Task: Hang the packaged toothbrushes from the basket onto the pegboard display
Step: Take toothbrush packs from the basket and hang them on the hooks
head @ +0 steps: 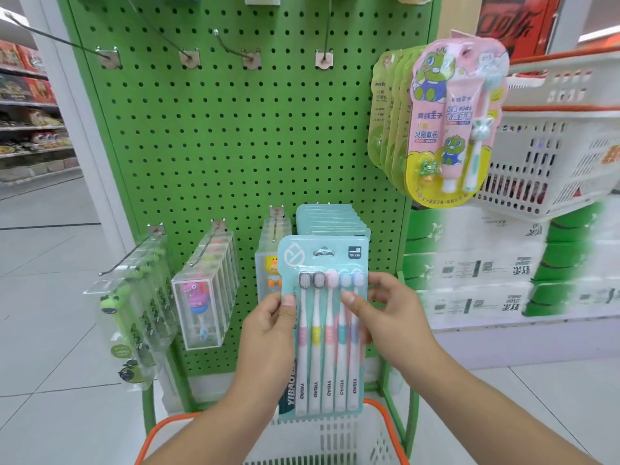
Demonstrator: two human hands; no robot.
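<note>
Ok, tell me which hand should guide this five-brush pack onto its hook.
Probably the right hand: it pinches the toothbrush pack higher, nearer the hang hole, and on the side where matching packs hang. The left hand can steady the pack's edge.

Toothbrush pack [324,327]: glossy clear plastic blister on matt teal card. Pegboard [235,146]: painted green metal, perforated, smooth. Hooks [231,48]: bare metal wire. Basket [339,437]: white plastic lattice.

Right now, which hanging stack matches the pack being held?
The teal stack on the lower-right peg, directly behind the held five-brush pack gripped by left hand and right hand. The others are clear boxes.
</note>
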